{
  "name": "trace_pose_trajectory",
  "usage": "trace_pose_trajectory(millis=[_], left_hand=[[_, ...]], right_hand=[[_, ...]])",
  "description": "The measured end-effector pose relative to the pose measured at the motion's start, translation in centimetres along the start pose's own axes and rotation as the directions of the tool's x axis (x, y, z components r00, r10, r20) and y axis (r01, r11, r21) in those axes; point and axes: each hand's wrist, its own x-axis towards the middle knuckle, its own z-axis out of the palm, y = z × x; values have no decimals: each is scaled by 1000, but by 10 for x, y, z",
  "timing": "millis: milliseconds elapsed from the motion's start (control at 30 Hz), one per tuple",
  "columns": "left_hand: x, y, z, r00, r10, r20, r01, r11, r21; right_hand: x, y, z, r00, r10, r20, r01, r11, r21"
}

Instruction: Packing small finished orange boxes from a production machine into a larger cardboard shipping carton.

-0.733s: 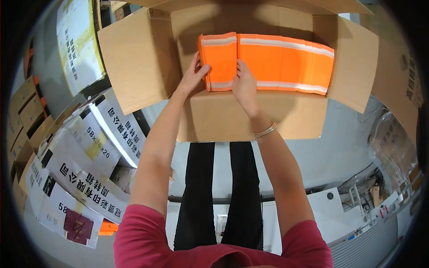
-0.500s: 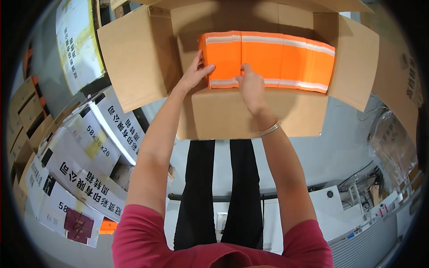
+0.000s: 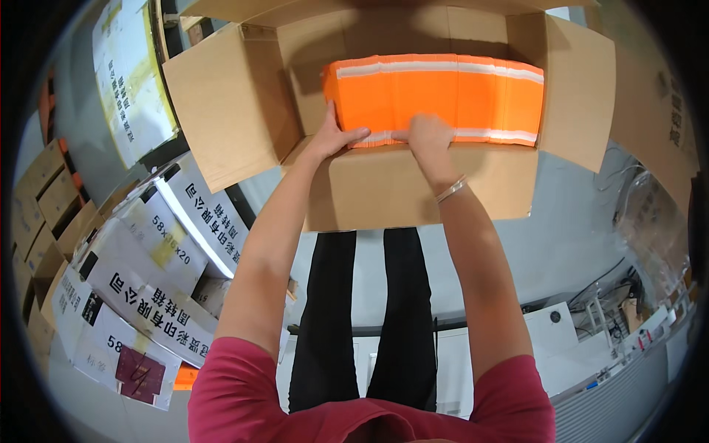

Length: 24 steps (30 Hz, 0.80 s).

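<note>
A row of bright orange packs with pale bands along both long edges lies inside an open cardboard box. Whether the packs are bags or bundled sheets I cannot tell. My left hand grips the row's left near corner, thumb along the near band and fingers against the end. Resting on the near edge around the middle, my right hand is closed, its thumb pointing left. Its curled fingertips are hidden, so what they hold does not show.
The box's side flaps spread out left and right. White printed cartons are stacked at my left. Clear plastic wrap hangs at the right, above a white machine with cables.
The gap in the orange row has closed up, and the bands look more continuous. My right hand has shifted right and slightly down; my left hand has moved a little right with the left end.
</note>
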Motion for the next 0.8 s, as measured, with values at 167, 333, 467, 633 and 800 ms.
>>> trace_pose_trajectory(millis=[167, 333, 467, 633, 800], left_hand=[[15, -9, 7, 935, 349, -59, -337, 929, 151], [17, -10, 31, 923, 315, -220, -220, 903, 369], [-14, 2, 35, 912, 333, -241, -170, 839, 516], [-88, 19, 53, 922, 324, -212, -44, 631, 774], [-182, -2, 75, 885, 465, 10, -219, 399, 890]], right_hand=[[-5, 1, -6, 1000, 4, -12, -6, 992, -124], [-12, 6, 4, 997, -33, -67, 27, 995, -92], [-74, 33, 9, 964, -151, -219, 202, 951, 233], [-203, 106, 51, 959, 19, -282, 121, 874, 471], [-362, 162, 150, 962, 243, -128, -144, 843, 518]])
